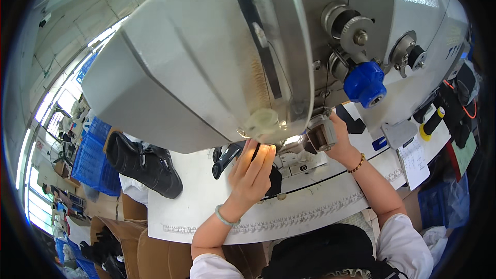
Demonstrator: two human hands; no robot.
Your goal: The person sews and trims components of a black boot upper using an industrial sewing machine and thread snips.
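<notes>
A large grey-white sewing machine (181,72) fills the upper middle, with a blue knob (364,83) on its front. Below the head, my left hand (252,170) lies close to the needle area with its fingers stretched forward. Black material (275,182) shows beside and between those fingers, and another dark part (226,161) sticks out to their left. My left hand is closed on this material; the thumb is hidden. Beyond the metal parts at the machine's right, my right hand (340,142) reaches forward. Its fingertips are hidden, so its grip does not show.
On the white table (201,212), a ruler scale runs along the near edge. A black boot (144,168) rests at left, near blue crates (95,157) and a cardboard box (124,232). Rightward are a yellow-based black thread spool (433,124) and a written sheet (413,163).
</notes>
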